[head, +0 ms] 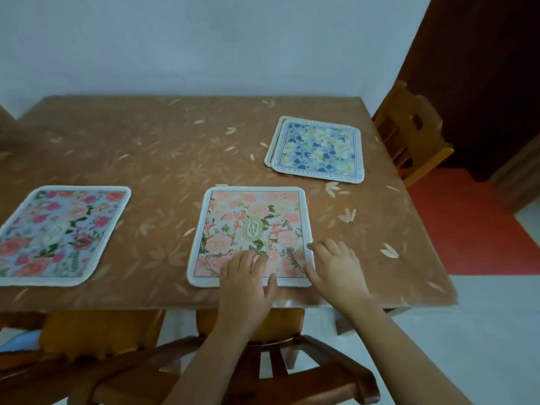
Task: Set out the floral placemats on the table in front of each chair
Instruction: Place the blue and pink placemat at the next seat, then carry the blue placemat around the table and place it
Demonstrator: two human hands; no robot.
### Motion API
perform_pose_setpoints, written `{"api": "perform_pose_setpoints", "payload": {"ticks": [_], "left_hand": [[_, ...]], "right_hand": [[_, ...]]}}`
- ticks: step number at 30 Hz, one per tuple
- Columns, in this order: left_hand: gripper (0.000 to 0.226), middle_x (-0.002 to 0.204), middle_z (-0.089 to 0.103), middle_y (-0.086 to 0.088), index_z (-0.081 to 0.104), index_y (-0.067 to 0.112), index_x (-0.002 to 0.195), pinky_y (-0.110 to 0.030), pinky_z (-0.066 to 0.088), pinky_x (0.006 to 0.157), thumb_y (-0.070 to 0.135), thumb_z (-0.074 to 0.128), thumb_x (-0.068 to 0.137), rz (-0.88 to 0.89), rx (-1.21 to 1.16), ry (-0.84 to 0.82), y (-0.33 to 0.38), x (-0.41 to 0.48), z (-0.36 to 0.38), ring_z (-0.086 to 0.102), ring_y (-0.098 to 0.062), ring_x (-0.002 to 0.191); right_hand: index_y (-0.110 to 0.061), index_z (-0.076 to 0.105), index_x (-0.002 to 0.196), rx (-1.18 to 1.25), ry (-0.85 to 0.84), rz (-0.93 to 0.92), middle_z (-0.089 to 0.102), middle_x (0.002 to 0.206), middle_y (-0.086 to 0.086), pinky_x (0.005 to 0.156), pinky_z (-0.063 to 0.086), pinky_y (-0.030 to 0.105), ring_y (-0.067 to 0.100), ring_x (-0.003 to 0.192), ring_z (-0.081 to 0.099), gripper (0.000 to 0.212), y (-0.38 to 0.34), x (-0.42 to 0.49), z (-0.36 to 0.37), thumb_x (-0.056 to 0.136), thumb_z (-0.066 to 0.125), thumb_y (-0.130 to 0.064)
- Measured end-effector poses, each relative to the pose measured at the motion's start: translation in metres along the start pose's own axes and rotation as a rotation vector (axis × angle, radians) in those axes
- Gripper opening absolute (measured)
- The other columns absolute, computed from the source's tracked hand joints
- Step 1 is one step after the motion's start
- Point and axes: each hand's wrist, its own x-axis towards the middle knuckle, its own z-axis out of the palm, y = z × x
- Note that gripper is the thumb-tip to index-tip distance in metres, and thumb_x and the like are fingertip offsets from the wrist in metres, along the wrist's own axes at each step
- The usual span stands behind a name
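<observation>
So the person is standing at the near edge of the table (181, 135), leaning over a wooden chair (263, 355) at 6 o'clock, and both hands are working on the peach placemat (254, 229) lying square in front of that chair. The left hand (248, 276) is pressing flat on the mat's near edge, fingers spread and relaxed, not gripping anything. The right hand (336, 267) is resting just at the mat's right border around 4 o'clock, fingers loose and open too, thumb touching the mat's corner. Looks to me like they're smoothing or nudging it straight, so this step is basically the final squaring-up of the second mat.

Over at 9 o'clock the pink-and-blue placemat (61, 232) is sitting flat by the near edge, with another chair (96, 328) tucked under there. Up at 2 o'clock the blue placemat (318, 149) is lying near the right-side chair (409, 133), and there's a second white edge peeking out under it (so I'm guessing it's a small stack, not one mat).

Next move, I'd say: letting go here, reaching to 2 o'clock, peeling off just the top mat without dragging the one beneath, and carrying the spare to whichever seat is lacking one. Can't see a chair on the far side.
</observation>
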Motion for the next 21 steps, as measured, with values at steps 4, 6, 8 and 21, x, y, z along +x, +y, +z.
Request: {"api": "perform_pose_setpoints", "payload": {"ticks": [4, 6, 8, 21], "left_hand": [[0.037, 0.114, 0.063, -0.016, 0.061, 0.006, 0.108, -0.053, 0.044, 0.093, 0.022, 0.070, 0.076, 0.044, -0.002, 0.044, 0.017, -0.008, -0.019, 0.055, -0.036, 0.111], [0.039, 0.116, 0.062, -0.017, 0.061, 0.006, 0.110, -0.055, 0.043, 0.095, 0.022, 0.070, 0.076, 0.059, -0.005, 0.043, 0.024, -0.016, -0.027, 0.054, -0.037, 0.113], [0.039, 0.117, 0.062, -0.017, 0.060, 0.006, 0.111, -0.056, 0.041, 0.096, 0.022, 0.070, 0.076, 0.078, -0.020, 0.039, 0.031, -0.024, -0.032, 0.053, -0.037, 0.114], [0.035, 0.125, 0.058, -0.016, 0.059, 0.008, 0.114, -0.055, 0.036, 0.101, 0.021, 0.062, 0.082, 0.134, -0.057, -0.018, 0.138, -0.039, -0.002, 0.048, -0.035, 0.120]], "right_hand": [[-0.010, 0.062, 0.107, 0.024, 0.136, -0.017, 0.066, 0.104, 0.010, 0.089, 0.045, 0.048, 0.033, 0.094, 0.060, 0.032, -0.015, -0.029, -0.018, 0.079, 0.067, -0.024], [-0.009, 0.063, 0.105, 0.022, 0.178, 0.011, 0.067, 0.102, 0.011, 0.088, 0.046, 0.048, 0.033, 0.095, 0.061, 0.032, -0.020, -0.047, -0.026, 0.077, 0.069, -0.022], [-0.010, 0.062, 0.107, 0.020, 0.196, 0.050, 0.067, 0.106, 0.011, 0.090, 0.045, 0.049, 0.033, 0.099, 0.060, 0.031, -0.021, -0.062, -0.032, 0.078, 0.067, -0.022], [-0.010, 0.063, 0.105, 0.014, 0.276, 0.178, 0.067, 0.106, 0.010, 0.090, 0.046, 0.052, 0.033, 0.100, 0.061, 0.034, 0.069, -0.124, -0.074, 0.073, 0.072, -0.017]]}}
